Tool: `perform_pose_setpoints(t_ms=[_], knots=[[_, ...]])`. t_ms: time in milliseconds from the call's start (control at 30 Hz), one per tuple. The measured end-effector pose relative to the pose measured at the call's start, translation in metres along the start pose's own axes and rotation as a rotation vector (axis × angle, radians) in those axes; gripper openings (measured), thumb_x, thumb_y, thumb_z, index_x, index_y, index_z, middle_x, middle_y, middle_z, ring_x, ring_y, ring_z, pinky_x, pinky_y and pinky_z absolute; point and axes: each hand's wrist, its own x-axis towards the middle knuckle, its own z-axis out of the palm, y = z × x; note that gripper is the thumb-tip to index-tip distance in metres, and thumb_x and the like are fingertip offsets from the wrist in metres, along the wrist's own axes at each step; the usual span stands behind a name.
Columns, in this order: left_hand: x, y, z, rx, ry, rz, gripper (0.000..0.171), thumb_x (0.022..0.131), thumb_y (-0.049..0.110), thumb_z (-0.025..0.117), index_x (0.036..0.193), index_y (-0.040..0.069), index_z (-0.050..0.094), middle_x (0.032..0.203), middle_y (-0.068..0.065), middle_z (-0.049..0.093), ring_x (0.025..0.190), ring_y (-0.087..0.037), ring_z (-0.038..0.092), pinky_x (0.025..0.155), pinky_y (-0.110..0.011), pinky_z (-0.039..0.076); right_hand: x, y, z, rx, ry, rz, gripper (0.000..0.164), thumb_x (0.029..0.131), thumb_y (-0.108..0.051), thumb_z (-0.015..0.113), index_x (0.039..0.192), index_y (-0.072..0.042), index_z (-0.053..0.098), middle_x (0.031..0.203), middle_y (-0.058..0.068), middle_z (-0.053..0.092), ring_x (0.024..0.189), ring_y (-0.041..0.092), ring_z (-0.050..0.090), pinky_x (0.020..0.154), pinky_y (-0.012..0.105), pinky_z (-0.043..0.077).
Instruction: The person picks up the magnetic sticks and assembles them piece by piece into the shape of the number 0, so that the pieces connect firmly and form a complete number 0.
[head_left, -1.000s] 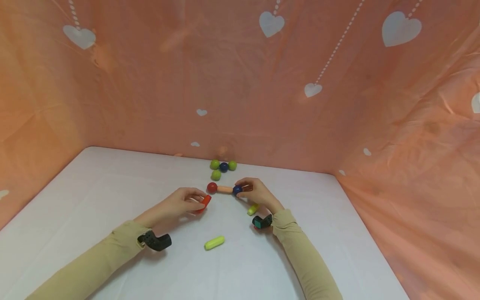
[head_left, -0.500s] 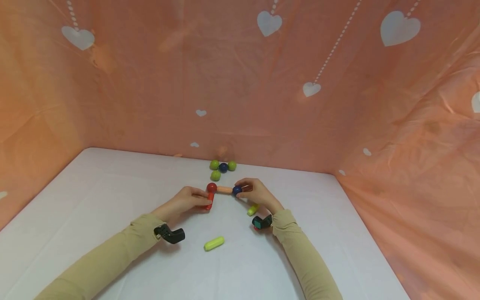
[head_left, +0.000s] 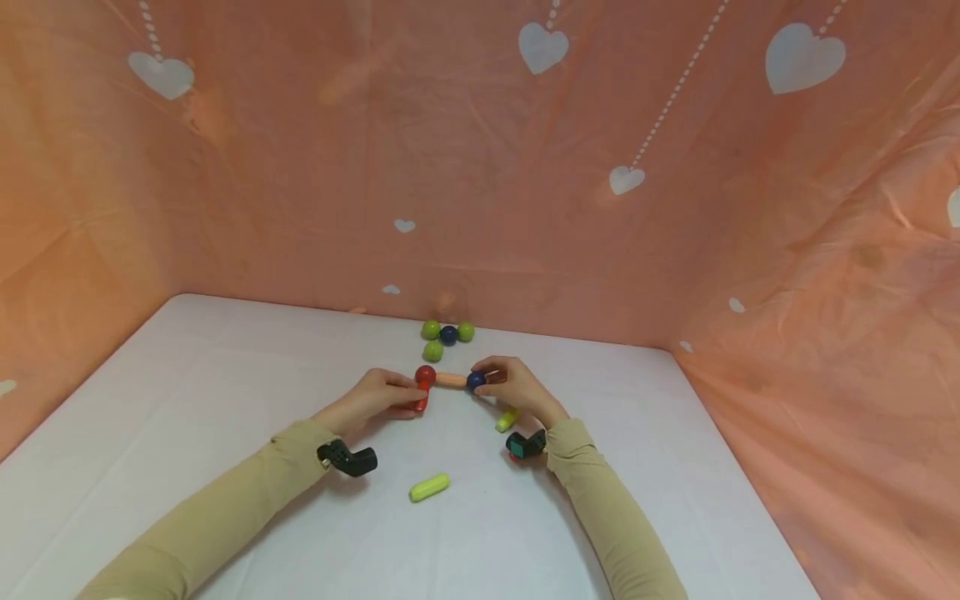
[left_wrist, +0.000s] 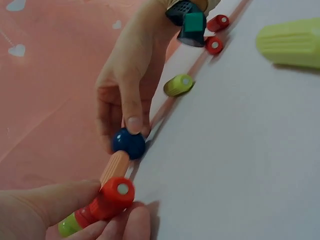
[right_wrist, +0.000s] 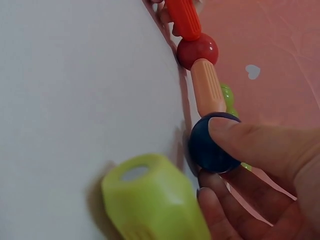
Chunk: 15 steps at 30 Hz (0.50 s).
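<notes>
In the head view my left hand [head_left: 378, 396] pinches a red magnetic stick [head_left: 422, 397] between thumb and fingers. The stick's far end meets a red ball [right_wrist: 198, 51], seen clearly in the right wrist view. From that ball a light orange magnetic stick [right_wrist: 208, 87] runs to a dark blue ball [right_wrist: 212, 145]. My right hand [head_left: 517, 387] grips the blue ball, with the thumb on top and fingers beneath. The red stick's free end, with its pale metal disc, faces the camera in the left wrist view.
A yellow-green stick [head_left: 429, 487] lies nearer me, and another yellow-green stick [head_left: 507, 418] lies beside my right wrist. Two red sticks [left_wrist: 214, 45] lie beyond it in the left wrist view. Behind the joined pieces sit several green balls [head_left: 433, 351] and another blue ball [head_left: 448, 335].
My left hand has moved right and slightly away from me, bringing the red stick from apart to the red ball. The right hand keeps its grip on the blue ball.
</notes>
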Motion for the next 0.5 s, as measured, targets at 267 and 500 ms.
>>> perform_pose_setpoints(t_ms=[267, 500], knots=[[0.008, 0.000, -0.004, 0.016, -0.019, 0.009, 0.042, 0.086, 0.017, 0.073, 0.119, -0.007, 0.061, 0.104, -0.014, 0.065, 0.084, -0.016, 0.065, 0.076, -0.030, 0.056, 0.001, -0.003, -0.003, -0.001, -0.027, -0.001, 0.034, 0.085, -0.005, 0.071, 0.119, -0.003, 0.063, 0.113, 0.011, 0.064, 0.103, 0.026, 0.061, 0.090, 0.037, 0.050], [0.009, -0.001, -0.006, 0.016, -0.035, 0.010, 0.039, 0.087, 0.015, 0.072, 0.118, -0.007, 0.061, 0.103, -0.015, 0.065, 0.082, -0.015, 0.066, 0.076, -0.029, 0.056, 0.013, -0.010, -0.010, -0.015, -0.063, -0.024, 0.038, 0.086, -0.007, 0.071, 0.122, 0.000, 0.060, 0.115, 0.012, 0.064, 0.106, 0.025, 0.061, 0.091, 0.036, 0.050]])
